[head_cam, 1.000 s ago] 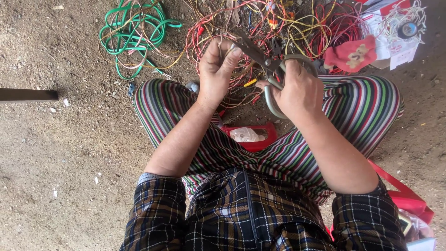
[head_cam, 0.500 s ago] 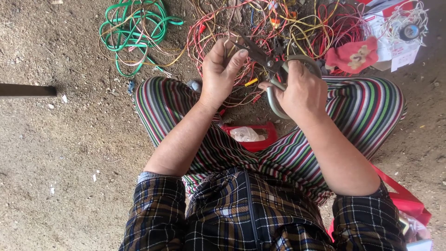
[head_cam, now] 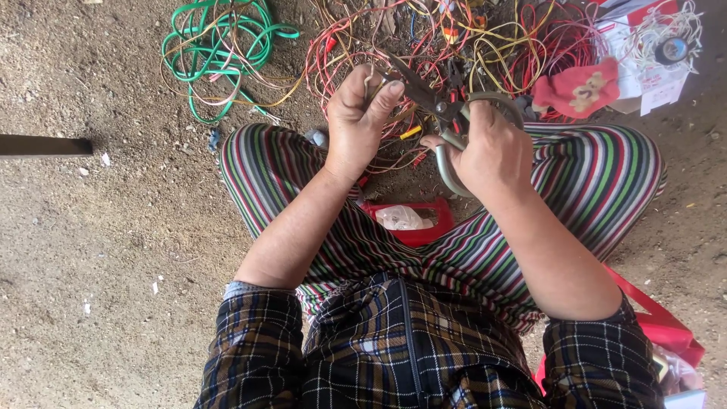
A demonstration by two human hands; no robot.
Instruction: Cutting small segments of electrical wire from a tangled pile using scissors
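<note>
Scissors point(head_cam: 447, 125), grey-handled, sit gripped in the right hand point(head_cam: 485, 151), blades pointing left at a thin wire pinched in the closed left hand point(head_cam: 360, 121), above the lap. Since a second ago, little has shifted: left thumb now lies flatter over the wire. Tangled red and yellow wires point(head_cam: 492, 45) lie beyond; green cable coil point(head_cam: 219, 45) far left.

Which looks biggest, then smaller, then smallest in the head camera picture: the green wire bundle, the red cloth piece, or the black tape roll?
1. Tangled green wire bundle, clearly the largest.
2. Crumpled red cloth piece.
3. Small round black tape roll, the smallest.
All three lie on the dirt floor at a similar distance, so the order looks safe.
</note>
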